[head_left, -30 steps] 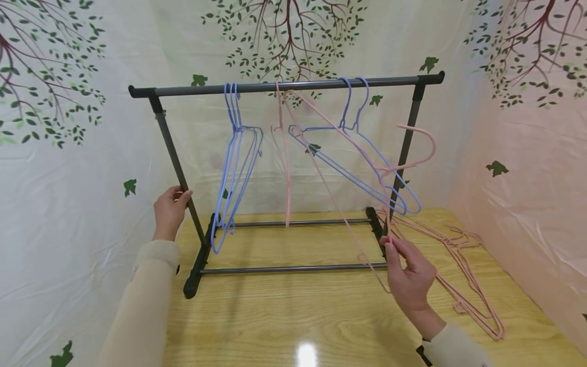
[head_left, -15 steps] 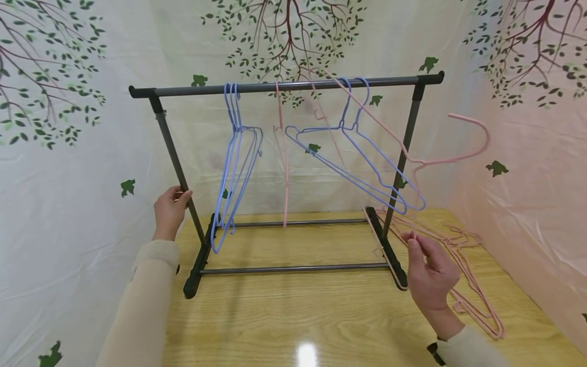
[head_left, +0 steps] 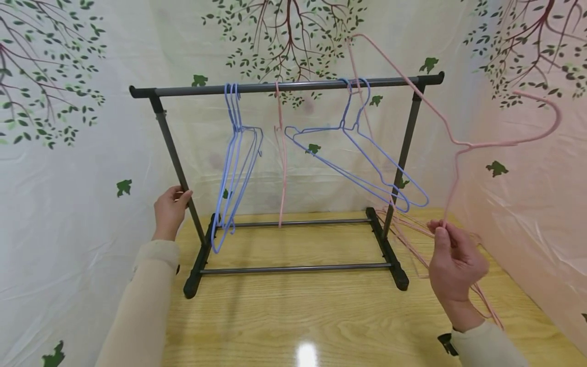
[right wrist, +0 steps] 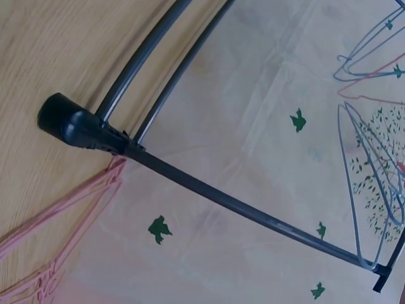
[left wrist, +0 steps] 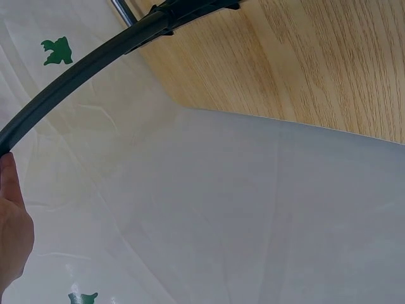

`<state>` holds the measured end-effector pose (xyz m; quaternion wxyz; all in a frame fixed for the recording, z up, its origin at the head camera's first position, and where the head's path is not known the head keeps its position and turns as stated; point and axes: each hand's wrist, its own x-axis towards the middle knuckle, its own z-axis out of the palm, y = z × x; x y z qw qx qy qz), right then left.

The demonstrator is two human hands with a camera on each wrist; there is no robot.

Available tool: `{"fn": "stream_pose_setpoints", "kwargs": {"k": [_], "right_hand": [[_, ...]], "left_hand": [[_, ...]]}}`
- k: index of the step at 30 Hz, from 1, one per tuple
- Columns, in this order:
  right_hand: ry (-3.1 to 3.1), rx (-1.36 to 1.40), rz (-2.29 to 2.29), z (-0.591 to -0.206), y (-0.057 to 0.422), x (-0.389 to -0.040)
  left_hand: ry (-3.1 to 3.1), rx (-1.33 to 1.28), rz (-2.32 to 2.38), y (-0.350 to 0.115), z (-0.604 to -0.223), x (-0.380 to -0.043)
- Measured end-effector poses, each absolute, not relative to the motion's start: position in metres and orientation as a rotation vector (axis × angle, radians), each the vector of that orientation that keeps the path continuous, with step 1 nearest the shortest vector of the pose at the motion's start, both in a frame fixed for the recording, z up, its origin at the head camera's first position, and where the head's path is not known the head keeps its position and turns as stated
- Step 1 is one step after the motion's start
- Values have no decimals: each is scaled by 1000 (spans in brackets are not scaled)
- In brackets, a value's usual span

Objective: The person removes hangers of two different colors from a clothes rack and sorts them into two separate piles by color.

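At the left, my left hand (head_left: 170, 211) grips the left post (head_left: 174, 150) of a black clothes rack; in the left wrist view its fingertip touches the post (left wrist: 69, 82). My right hand (head_left: 458, 270) pinches a pink hanger (head_left: 495, 144) by its wire between thumb and fingers. This hanger is held up tilted, its hook pointing right and one corner rising above the top bar (head_left: 192, 90). Several blue hangers (head_left: 236, 120) hang bunched at the bar's left. One pink hanger (head_left: 284, 173) hangs near the middle, and two blue hangers (head_left: 343, 122) hang on the right.
More pink hangers (right wrist: 57, 210) lie in a pile on the wooden table (head_left: 275, 316), right of the rack's foot (head_left: 399, 278). Lower crossbars (head_left: 293, 267) join the rack's feet. Pale sheeting with printed trees and leaves encloses the table.
My right hand has moved right, carrying the pink hanger right and upward, away from the middle of the bar. The hanging pink hanger has swung slightly. My left hand stays on the post.
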<state>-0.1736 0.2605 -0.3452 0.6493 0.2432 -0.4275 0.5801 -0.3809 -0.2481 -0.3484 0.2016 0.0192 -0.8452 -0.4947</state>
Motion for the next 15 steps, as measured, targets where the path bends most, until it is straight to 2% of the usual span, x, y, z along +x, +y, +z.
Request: {"fn": "stream_pose_setpoints", "kwargs": {"k": [15], "right_hand": [[-933, 369, 1272, -332, 291, -169]], "left_hand": [[-2365, 59, -1355, -248, -348, -380]]}}
